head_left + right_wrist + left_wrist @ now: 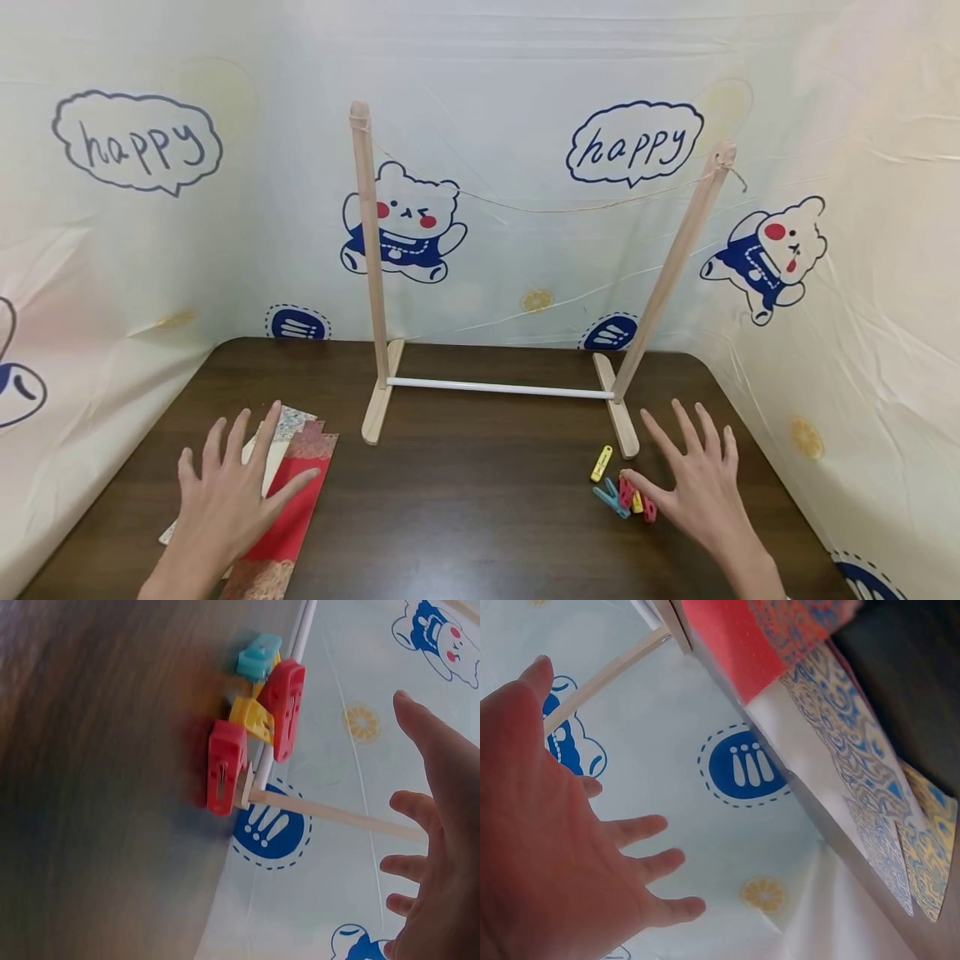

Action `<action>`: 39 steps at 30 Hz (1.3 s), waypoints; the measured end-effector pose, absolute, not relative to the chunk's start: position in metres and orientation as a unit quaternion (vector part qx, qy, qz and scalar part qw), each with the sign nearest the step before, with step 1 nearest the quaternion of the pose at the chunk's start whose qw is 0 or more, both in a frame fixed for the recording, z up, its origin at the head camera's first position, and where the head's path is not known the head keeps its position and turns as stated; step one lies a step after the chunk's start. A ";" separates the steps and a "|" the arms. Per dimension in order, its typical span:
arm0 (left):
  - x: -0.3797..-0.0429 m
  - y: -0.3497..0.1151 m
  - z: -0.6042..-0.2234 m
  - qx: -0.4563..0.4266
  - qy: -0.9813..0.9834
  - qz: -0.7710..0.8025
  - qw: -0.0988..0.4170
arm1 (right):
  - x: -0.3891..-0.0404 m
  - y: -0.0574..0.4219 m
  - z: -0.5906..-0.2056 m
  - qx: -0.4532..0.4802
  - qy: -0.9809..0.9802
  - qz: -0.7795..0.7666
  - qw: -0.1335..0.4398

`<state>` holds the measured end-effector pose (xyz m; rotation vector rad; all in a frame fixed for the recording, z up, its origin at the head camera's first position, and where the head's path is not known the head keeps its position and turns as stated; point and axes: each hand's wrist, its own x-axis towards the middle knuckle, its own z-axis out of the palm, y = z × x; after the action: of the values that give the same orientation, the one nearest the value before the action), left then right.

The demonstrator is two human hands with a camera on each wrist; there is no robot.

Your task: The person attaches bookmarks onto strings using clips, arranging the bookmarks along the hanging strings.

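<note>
My left hand hovers with fingers spread over a small pile of patterned paper pieces. On top shows a red strip with patterned ends, and beside it a pale piece with a blue-grey patterned end; the hand hides part of the pile. In the left wrist view a yellow-and-blue patterned end also shows. On the other side, my right hand is spread above the table, holding nothing. Near its thumb lie several clothespins: a yellow one apart, a blue one, and red ones bunched with yellow.
Behind the hands stands a wooden frame with a left post, a leaning right post and a white rod low between them. A thin sagging string joins the post tops. Printed cloth surrounds the dark table.
</note>
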<state>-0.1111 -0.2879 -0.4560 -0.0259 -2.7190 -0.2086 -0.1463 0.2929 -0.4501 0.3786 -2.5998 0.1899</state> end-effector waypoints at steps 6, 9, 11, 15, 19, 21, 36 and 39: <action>-0.107 -0.286 -0.455 0.015 -0.984 -0.070 0.164 | -0.147 0.285 -0.458 0.146 -0.957 0.081 0.236; -0.106 -0.287 -0.455 0.019 -0.987 -0.070 0.146 | -0.147 0.280 -0.464 0.147 -0.960 0.090 0.221; -0.106 -0.288 -0.455 0.018 -0.988 -0.070 0.136 | -0.147 0.278 -0.466 0.151 -0.960 0.100 0.211; -0.112 -0.290 -0.453 -0.001 -0.989 -0.072 0.126 | -0.149 0.273 -0.464 0.161 -0.961 0.116 0.194; -0.123 -0.290 -0.443 -0.025 -0.991 -0.076 0.104 | -0.154 0.268 -0.457 0.167 -0.961 0.141 0.168; -0.129 -0.289 -0.435 -0.031 -0.993 -0.079 0.079 | -0.158 0.264 -0.452 0.168 -0.963 0.151 0.145; -0.148 -0.271 -0.418 0.049 -0.980 -0.126 -0.149 | -0.188 0.247 -0.432 0.129 -0.970 0.184 -0.098; -0.149 -0.268 -0.423 0.067 -0.975 -0.125 -0.169 | -0.191 0.246 -0.435 0.126 -0.970 0.182 -0.103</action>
<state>-0.1486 -0.2682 -0.4228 0.2360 -3.4445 -0.4412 -0.1914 0.2463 -0.4349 0.4238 -3.2645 0.6142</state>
